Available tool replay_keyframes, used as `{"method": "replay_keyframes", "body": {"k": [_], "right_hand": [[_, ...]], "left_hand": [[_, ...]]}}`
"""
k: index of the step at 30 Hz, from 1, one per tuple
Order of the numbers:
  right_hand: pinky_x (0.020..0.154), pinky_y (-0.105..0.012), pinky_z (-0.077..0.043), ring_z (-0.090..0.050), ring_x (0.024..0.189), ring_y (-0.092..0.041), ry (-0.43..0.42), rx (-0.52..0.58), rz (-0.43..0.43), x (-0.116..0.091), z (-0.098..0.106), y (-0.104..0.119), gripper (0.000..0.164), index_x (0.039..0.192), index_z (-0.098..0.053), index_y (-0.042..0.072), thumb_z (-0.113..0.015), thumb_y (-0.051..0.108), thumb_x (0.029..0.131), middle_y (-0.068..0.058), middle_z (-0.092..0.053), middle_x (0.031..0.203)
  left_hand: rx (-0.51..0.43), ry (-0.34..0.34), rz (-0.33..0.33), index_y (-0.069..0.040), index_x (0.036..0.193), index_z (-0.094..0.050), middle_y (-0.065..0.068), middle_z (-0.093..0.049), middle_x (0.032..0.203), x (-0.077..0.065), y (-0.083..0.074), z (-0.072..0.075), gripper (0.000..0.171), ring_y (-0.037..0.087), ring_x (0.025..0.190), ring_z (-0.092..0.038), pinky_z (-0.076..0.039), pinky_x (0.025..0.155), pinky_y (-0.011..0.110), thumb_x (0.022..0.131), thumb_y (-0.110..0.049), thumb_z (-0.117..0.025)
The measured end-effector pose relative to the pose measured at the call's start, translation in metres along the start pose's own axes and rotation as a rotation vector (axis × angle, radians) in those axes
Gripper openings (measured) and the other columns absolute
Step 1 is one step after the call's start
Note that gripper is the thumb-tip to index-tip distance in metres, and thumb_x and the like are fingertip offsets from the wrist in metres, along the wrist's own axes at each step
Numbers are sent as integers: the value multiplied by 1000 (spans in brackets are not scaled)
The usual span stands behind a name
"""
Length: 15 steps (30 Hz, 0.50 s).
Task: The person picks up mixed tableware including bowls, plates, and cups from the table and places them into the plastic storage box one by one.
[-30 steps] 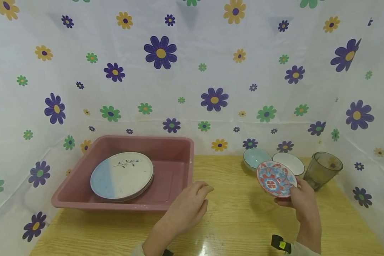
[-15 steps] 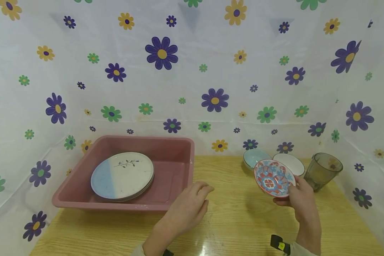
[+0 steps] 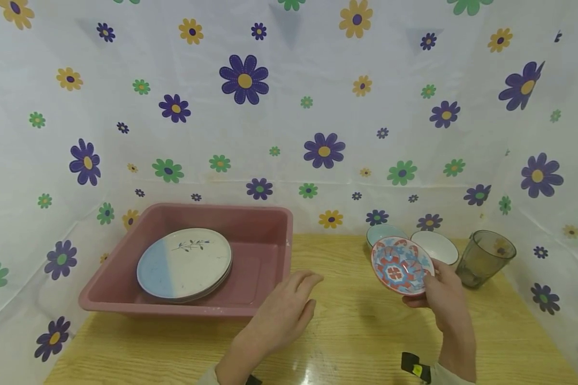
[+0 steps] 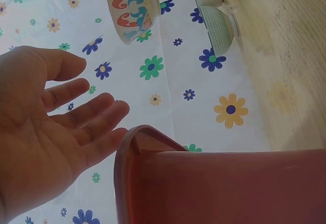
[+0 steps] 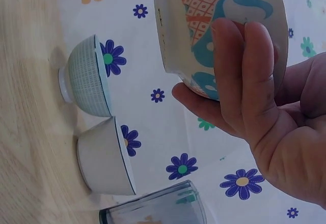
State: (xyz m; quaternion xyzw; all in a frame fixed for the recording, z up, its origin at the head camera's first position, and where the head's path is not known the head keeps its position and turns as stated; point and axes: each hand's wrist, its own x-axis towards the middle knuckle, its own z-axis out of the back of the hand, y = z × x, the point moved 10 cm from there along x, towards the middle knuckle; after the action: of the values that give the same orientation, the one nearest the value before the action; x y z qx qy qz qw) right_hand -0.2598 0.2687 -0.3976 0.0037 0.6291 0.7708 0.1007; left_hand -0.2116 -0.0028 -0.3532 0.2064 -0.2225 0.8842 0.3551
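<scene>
My right hand (image 3: 447, 297) holds a red and blue patterned bowl (image 3: 398, 267) by its right rim, thumb inside and fingers underneath. The bowl is off the table, tilted so its inside faces the head camera. In the right wrist view the fingers (image 5: 260, 76) lie against the bowl's outer wall. My left hand (image 3: 284, 307) is relaxed and holds nothing, beside the near right corner of a pink plastic basin (image 3: 265, 310). Inside the basin a small stack of plates (image 3: 185, 262) leans; the top one is blue and white with a sprig.
Behind the patterned bowl, a light blue bowl (image 3: 380, 231) and a white bowl (image 3: 435, 246) stand on the wooden table (image 3: 337, 321). To their right is a dark clear glass (image 3: 486, 259). A flowered sheet (image 3: 279, 123) closes off the back and sides.
The right hand has carried the patterned bowl a little to the left, so it covers more of the light blue bowl. My left hand has hardly moved.
</scene>
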Motion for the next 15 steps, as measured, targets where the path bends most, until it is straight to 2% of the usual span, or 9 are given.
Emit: {"method": "replay_keyframes", "body": {"k": [5,15], "right_hand": [[60,-33,-60,-71,61,-20,9,-13,15,-2,-3,5,52,153,-14,-11,-27,4,104,-11,-67,85],[54,-30,-58,-68,57,-19,20,-32,12,-5,-6,9,52,153,-16,-9,-28,6,105,-9,-67,81]], "left_hand": [[5,6,14,-6,133,-54,11,-59,123,0,1,-1,45,24,111,-61,-54,93,37,90,-8,-67],[-12,39,40,-7,137,-50,9,-57,128,-1,2,-3,47,23,114,-60,-52,96,36,92,-9,-65]]}}
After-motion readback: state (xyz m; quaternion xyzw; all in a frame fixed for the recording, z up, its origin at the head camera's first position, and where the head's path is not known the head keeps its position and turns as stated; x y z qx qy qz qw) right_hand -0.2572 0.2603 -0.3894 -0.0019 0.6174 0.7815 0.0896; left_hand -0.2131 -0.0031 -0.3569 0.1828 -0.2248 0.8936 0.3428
